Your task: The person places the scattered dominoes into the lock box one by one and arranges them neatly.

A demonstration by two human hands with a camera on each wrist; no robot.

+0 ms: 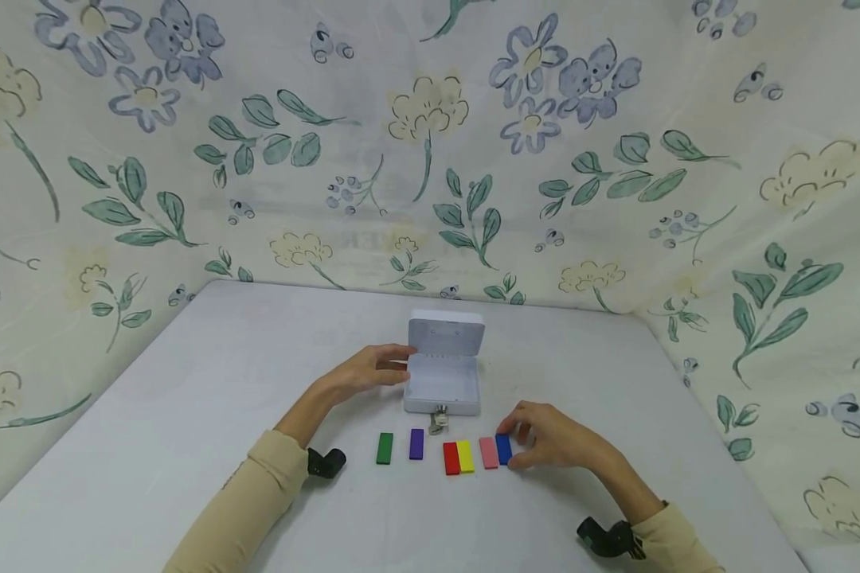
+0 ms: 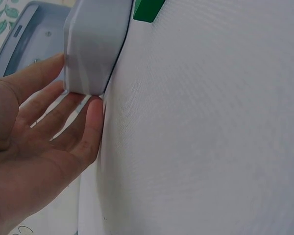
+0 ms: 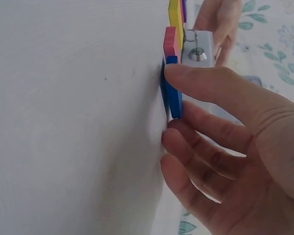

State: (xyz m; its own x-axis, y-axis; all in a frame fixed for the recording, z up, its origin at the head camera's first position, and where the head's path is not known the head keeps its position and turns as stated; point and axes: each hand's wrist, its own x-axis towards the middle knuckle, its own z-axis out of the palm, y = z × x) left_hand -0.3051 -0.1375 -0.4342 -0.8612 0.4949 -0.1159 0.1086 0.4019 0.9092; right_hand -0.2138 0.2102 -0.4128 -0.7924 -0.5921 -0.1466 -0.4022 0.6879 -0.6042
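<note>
A white metal cash box (image 1: 443,390) stands with its lid raised and its keys hanging from the front lock. My left hand (image 1: 369,368) is at the box's left side, its fingertips right against the wall in the left wrist view, fingers loosely extended. My right hand (image 1: 555,436) pinches a blue block (image 3: 174,93) between thumb and index finger. Just left of it lies a pink block (image 1: 488,453). Farther left, a yellow block (image 1: 466,457) and a red block (image 1: 451,458) lie side by side, then a purple block (image 1: 416,444) and a green block (image 1: 385,448).
Everything sits on a white-covered table (image 1: 272,318). A floral curtain (image 1: 373,159) hangs behind it and along the sides. Black wrist cameras are strapped below both hands, the left one (image 1: 327,462) close over the table.
</note>
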